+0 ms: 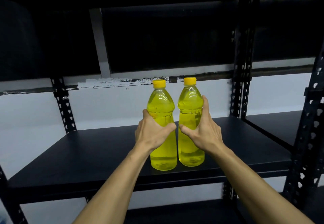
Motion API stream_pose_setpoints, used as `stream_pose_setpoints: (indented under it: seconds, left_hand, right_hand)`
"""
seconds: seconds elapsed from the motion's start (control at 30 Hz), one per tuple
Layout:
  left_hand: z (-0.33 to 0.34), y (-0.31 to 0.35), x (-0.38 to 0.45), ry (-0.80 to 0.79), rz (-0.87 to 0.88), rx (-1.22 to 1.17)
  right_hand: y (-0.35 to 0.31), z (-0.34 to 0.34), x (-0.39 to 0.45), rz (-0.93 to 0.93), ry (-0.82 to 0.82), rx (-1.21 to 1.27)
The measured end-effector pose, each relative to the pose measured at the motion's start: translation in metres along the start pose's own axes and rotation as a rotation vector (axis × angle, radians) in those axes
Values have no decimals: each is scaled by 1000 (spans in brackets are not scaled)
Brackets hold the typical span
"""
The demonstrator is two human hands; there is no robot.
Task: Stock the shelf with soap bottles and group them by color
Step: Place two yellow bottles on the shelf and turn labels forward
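Both forearms reach in; left hand [150,132] and right hand [205,132] each wrap a yellow soap bottle [162,118] [190,117] mid-body on the shelf board [87,150]; uneven release could topple them together.

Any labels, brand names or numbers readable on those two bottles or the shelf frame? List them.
None readable.
Left yellow bottle: clear plastic, no label showing.
Right yellow bottle: no label showing.
Yellow caps: no print visible.
Shelf: no tags or signs.
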State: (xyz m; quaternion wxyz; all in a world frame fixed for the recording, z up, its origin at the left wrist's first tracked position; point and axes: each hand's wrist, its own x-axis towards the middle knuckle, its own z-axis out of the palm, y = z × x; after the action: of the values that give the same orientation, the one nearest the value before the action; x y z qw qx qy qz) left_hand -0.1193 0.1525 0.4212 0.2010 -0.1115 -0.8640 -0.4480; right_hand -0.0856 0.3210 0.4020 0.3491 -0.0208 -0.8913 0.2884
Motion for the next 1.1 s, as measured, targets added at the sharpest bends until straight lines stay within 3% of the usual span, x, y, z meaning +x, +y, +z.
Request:
stream_pose_setpoints:
  seconds: [0.2,0.37,0.47,0.63,0.8,1.0,1.1]
  left_hand:
    - [5,-20,-1,-87,-5,-43]
    - [28,-32,-39,130,-81,73]
    - [36,-38,-41,199,-69,55]
    - [22,-60,-27,-23,27,-260]
    - [13,-73,-24,-223,25,-334]
    - [19,-61,-38,-13,52,-115]
    - [20,-61,-35,-38,55,-154]
  right_hand:
    - [11,0,-7,47,-127,110]
    - [34,27,-41,191,-60,212]
    - [39,33,-43,149,1,182]
    - [54,22,-27,100,-183,328]
    - [58,19,-31,95,-243,520]
    - [52,30,-40,105,-135,377]
    - [52,30,-36,101,-120,313]
